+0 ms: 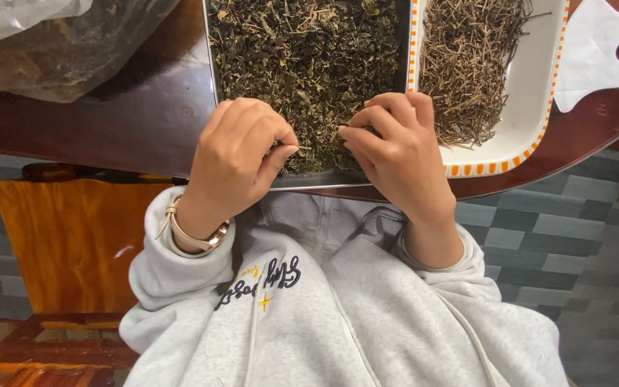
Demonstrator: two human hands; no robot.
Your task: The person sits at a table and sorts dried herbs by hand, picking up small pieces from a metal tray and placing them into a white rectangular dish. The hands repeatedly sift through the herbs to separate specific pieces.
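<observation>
Matt dried leaves are held in a shiny metal tray; a glossy white dish is set on the polished wooden bench.
</observation>
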